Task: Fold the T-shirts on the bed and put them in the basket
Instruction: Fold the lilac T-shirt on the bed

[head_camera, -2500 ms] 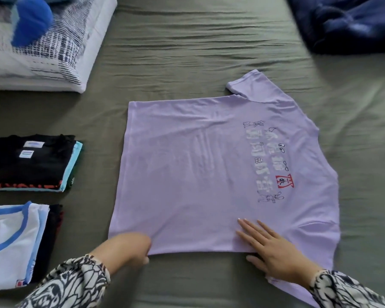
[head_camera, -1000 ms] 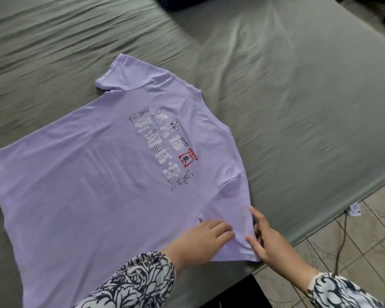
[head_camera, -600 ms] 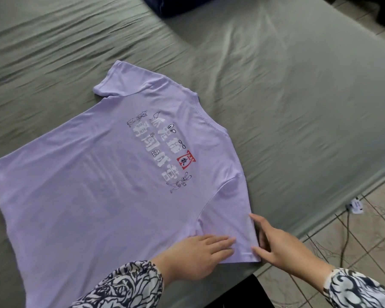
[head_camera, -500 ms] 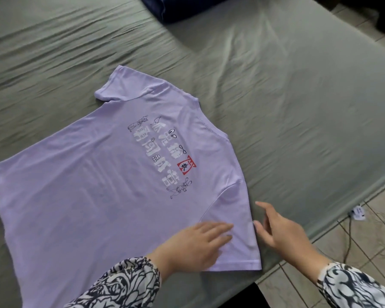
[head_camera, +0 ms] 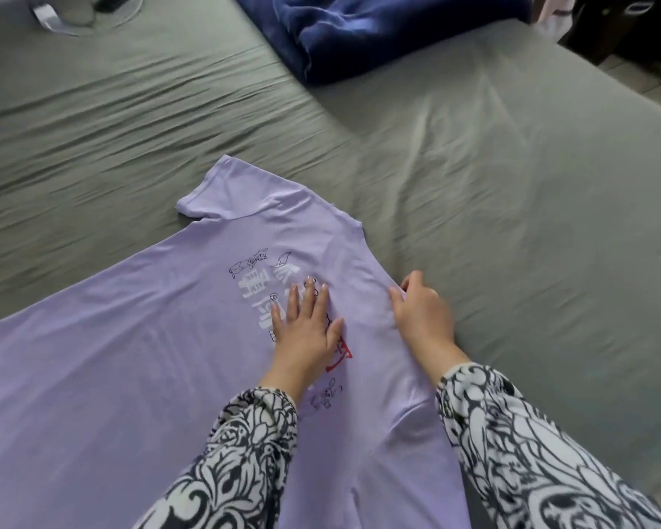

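Note:
A lilac T-shirt (head_camera: 130,357) with white characters and a red mark printed on it lies spread flat on the grey-green bed sheet (head_camera: 512,223). One short sleeve points toward the far side. My left hand (head_camera: 306,330) presses flat on the print with its fingers straight. My right hand (head_camera: 420,311) is at the shirt's right edge, near the neckline, and its curled fingers and thumb pinch the fabric there. Both patterned black-and-white sleeves cover the near part of the shirt. No basket is in view.
A folded navy blanket (head_camera: 378,28) lies at the far side of the bed. A white object (head_camera: 73,13) sits at the far left corner. The bed's right edge and a strip of tiled floor (head_camera: 649,78) show at the upper right.
Both hands have left the near sleeve and moved up the shirt. The left hand now lies on the print and the right hand has taken hold of the edge by the neckline.

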